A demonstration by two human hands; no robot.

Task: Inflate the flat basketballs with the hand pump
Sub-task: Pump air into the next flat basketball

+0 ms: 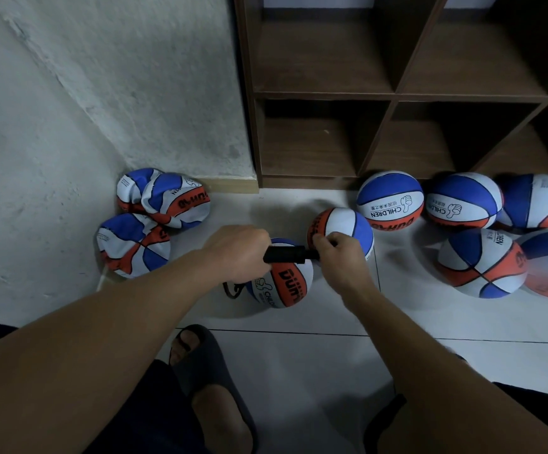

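A black hand pump lies level between my hands, above a round blue, white and orange basketball on the floor. My left hand grips the pump's left end. My right hand pinches the pump's right end, close against a second round ball. Three flat, crumpled balls sit in the left corner, one nearest me and two behind it. A black hose hangs below my left hand.
Several inflated balls lie along the foot of a dark wooden cubby shelf at the right. A rough white wall closes the left side. My foot in a dark slipper rests on the white tiled floor.
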